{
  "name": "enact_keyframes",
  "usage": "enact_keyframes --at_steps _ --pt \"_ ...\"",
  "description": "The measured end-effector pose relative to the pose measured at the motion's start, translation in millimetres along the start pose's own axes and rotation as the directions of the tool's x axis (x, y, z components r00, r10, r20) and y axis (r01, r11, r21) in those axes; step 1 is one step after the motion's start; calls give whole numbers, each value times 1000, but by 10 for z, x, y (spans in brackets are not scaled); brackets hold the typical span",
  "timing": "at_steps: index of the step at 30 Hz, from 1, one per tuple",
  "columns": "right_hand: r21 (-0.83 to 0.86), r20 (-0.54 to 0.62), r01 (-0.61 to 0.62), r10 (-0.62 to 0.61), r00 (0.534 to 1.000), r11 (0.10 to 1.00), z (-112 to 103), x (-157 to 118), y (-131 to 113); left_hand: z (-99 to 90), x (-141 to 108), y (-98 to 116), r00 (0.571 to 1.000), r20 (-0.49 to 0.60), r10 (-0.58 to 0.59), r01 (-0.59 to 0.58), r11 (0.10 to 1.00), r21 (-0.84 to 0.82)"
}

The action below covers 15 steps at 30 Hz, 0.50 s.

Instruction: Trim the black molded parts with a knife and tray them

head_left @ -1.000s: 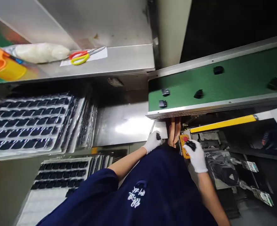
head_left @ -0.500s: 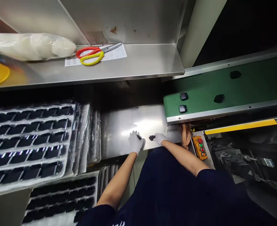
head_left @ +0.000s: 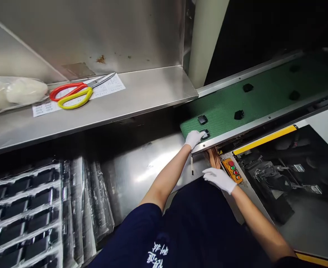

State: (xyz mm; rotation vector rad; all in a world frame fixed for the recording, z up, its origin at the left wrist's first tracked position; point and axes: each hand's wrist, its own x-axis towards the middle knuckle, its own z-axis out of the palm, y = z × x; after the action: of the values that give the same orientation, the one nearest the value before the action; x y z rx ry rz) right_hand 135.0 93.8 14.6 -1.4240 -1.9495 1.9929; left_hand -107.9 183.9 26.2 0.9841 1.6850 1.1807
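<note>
Your white-gloved left hand (head_left: 194, 139) touches a black square part (head_left: 205, 134) on the green mesh conveyor belt (head_left: 236, 100), grip unclear, your open, empty right hand (head_left: 219, 179) beside the orange push-button box (head_left: 232, 170).

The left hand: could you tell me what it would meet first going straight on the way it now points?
The left hand would probably first meet the black square piece on the conveyor belt; depth is unclear.
</note>
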Motion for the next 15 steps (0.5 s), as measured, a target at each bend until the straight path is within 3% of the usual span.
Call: enact_keyframes --at_steps 3,6,8,10,12,15 --pt "72 -309 58 -33 950 996 -349 -209 -93 78 -14 226 990 135 -26 31 999 -31" --pt "248 -533 204 -43 845 947 -556 -278 -235 256 -398 483 946 324 3 20 997 -69" --pt "355 -572 312 -59 818 881 -627 -302 -344 413 -712 632 878 479 16 24 997 -77" --pt "417 -542 330 -60 838 847 -676 -354 -421 538 -902 734 837 547 -1 54 995 -81" --pt "441 -515 307 -42 856 843 -742 -449 -420 568 -864 783 873 485 -54 103 992 -74" --pt "315 -545 275 -65 836 908 -930 -649 -217 388 -436 786 968 211 -136 150 987 -50"
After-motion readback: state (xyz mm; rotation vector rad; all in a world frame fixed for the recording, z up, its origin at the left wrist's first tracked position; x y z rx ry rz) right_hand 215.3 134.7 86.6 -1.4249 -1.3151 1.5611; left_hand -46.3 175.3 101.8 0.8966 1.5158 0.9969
